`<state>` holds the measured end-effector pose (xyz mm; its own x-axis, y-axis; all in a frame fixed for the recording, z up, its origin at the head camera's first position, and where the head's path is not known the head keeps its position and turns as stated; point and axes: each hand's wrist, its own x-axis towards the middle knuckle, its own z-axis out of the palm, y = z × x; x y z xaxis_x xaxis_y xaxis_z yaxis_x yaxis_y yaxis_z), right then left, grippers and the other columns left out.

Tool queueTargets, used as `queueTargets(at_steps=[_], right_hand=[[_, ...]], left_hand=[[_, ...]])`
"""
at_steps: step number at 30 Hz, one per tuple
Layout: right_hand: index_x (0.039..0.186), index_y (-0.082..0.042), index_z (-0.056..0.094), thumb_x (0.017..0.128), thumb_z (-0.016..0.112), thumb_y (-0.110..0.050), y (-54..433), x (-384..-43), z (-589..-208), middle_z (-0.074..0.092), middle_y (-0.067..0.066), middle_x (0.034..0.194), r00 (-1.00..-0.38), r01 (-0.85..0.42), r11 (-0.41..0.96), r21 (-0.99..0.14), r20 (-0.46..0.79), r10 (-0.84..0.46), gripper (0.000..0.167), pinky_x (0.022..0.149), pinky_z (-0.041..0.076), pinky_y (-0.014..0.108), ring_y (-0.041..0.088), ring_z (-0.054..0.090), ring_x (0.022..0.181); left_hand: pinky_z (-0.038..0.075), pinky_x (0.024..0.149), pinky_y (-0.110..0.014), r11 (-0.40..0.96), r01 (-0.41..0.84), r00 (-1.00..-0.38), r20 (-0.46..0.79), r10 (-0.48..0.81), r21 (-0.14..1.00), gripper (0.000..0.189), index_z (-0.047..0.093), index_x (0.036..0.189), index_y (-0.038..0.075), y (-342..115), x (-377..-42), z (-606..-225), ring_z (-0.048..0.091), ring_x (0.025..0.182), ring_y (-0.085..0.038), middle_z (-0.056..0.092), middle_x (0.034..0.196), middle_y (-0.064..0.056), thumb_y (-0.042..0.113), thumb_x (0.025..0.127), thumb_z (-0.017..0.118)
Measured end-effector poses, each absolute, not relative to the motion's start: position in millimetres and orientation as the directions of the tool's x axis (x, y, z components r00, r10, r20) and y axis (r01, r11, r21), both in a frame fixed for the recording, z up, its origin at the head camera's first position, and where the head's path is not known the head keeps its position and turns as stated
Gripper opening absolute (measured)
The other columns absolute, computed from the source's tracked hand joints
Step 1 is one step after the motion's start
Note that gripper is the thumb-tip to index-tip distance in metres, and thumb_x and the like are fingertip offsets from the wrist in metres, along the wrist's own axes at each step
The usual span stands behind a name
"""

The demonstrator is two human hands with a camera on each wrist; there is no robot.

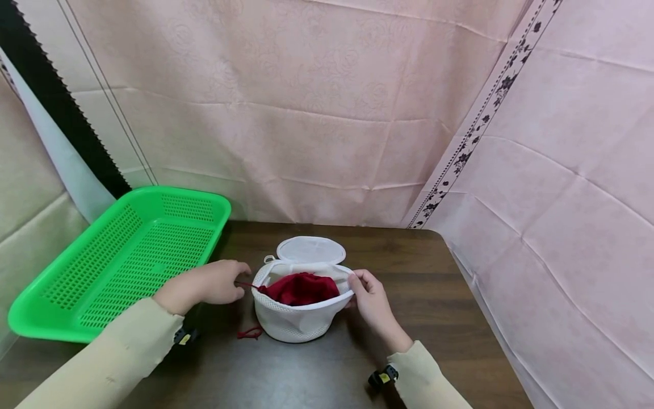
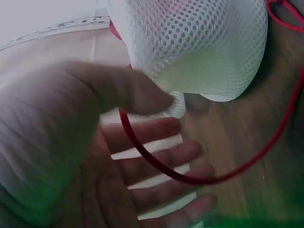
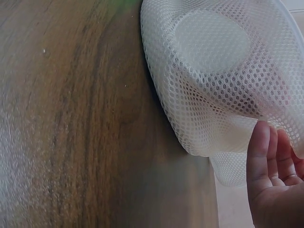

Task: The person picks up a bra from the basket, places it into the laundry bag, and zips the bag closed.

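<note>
A white mesh laundry bag stands on the table with its round lid folded back. Inside lies a dark red cloth bundle, which looks like a drawstring pouch. From it a thin red cord runs out over the left rim. My left hand is just left of that rim. In the left wrist view its fingers are extended, and the cord passes loosely between thumb and fingers. My right hand pinches the bag's right rim between thumb and fingers.
A large green plastic basket with slotted walls stands on the left, beside my left arm. A knotted end of red cord lies on the dark wooden table. Pale cloth curtains hang behind and to the right.
</note>
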<state>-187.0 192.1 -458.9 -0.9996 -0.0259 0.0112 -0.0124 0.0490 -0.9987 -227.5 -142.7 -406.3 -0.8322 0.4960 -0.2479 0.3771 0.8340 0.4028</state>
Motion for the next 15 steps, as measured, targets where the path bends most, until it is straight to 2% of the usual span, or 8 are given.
queueTargets(at_steps=[5, 9, 15], right_hand=[[0.108, 0.01, 0.058, 0.101, 0.052, -0.009, 192.9, -187.2, -460.5, 0.059, 0.021, 0.085, -1.0, -0.019, 0.052, -0.998, 0.018, -0.022, 0.021, 0.059, 0.056, 0.039, 0.02, 0.058, 0.061], [0.107, 0.01, 0.058, 0.1, 0.052, -0.008, 193.5, -187.4, -461.1, 0.059, 0.021, 0.086, -1.0, -0.021, 0.052, -0.998, 0.02, -0.024, 0.02, 0.06, 0.056, 0.043, 0.02, 0.059, 0.062], [0.107, 0.009, 0.058, 0.1, 0.052, -0.008, 194.6, -188.3, -461.9, 0.06, 0.021, 0.087, -0.999, -0.029, 0.057, -0.998, 0.027, -0.028, 0.02, 0.064, 0.055, 0.051, 0.02, 0.059, 0.063]], left_hand=[[0.046, 0.062, -0.035, 0.846, 0.392, -0.822, -0.275, 0.499, 0.362, 0.003, 0.065, 0.09, 0.006, -147.7, -230.1, -410.2, 0.051, 0.067, -0.018, 0.056, 0.075, -0.001, 0.006, 0.088, 0.062], [0.044, 0.057, -0.032, 0.854, 0.392, -0.824, -0.282, 0.491, 0.34, 0.013, 0.061, 0.079, 0.01, -149.9, -232.8, -411.1, 0.05, 0.063, -0.017, 0.054, 0.069, -0.001, 0.005, 0.09, 0.061], [0.041, 0.056, -0.03, 0.858, 0.369, -0.835, -0.279, 0.475, 0.358, 0.017, 0.059, 0.076, 0.011, -153.2, -237.0, -405.7, 0.048, 0.061, -0.016, 0.052, 0.068, -0.002, 0.006, 0.092, 0.063]])
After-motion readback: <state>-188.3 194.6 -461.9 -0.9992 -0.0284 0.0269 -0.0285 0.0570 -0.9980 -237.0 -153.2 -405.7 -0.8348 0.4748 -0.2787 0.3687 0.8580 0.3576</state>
